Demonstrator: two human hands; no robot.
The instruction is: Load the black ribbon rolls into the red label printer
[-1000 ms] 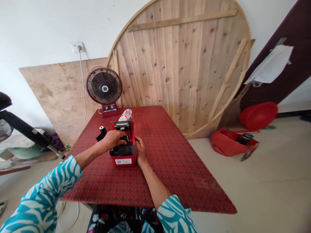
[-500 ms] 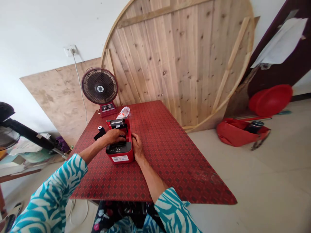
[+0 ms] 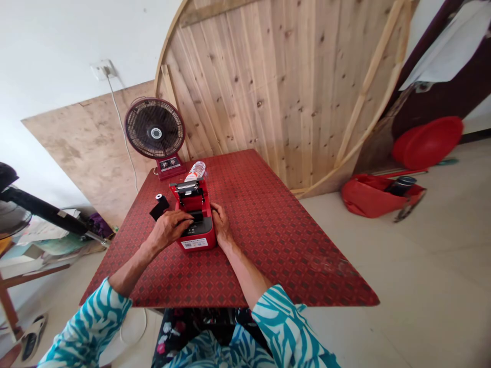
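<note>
On the red table stands a red-and-black label printer (image 3: 197,241), its lid (image 3: 190,188) tilted up and back. A dark roll or bar (image 3: 197,216) shows inside the printer's opening. My left hand (image 3: 169,228) reaches over the printer's left front edge, fingers bent together at the opening. What lies under those fingertips is hidden. Against the right side of the printer, my right hand (image 3: 221,225) is pressed with its fingers curved along the casing. Left of the printer lies a small black roll with a white core (image 3: 160,199), a dark strip trailing from it.
Behind the printer a clear plastic bottle (image 3: 196,170) lies on its side. A fan (image 3: 155,130) stands at the table's (image 3: 276,245) back left corner. A round wooden panel (image 3: 284,92) leans on the wall. Red bag (image 3: 360,197) and red basin (image 3: 429,143) are on the right.
My left hand has drawn back from deep in the printer's opening to its left front edge, uncovering more of the inside. My right hand stays at the printer's side. The view has shifted slightly.
</note>
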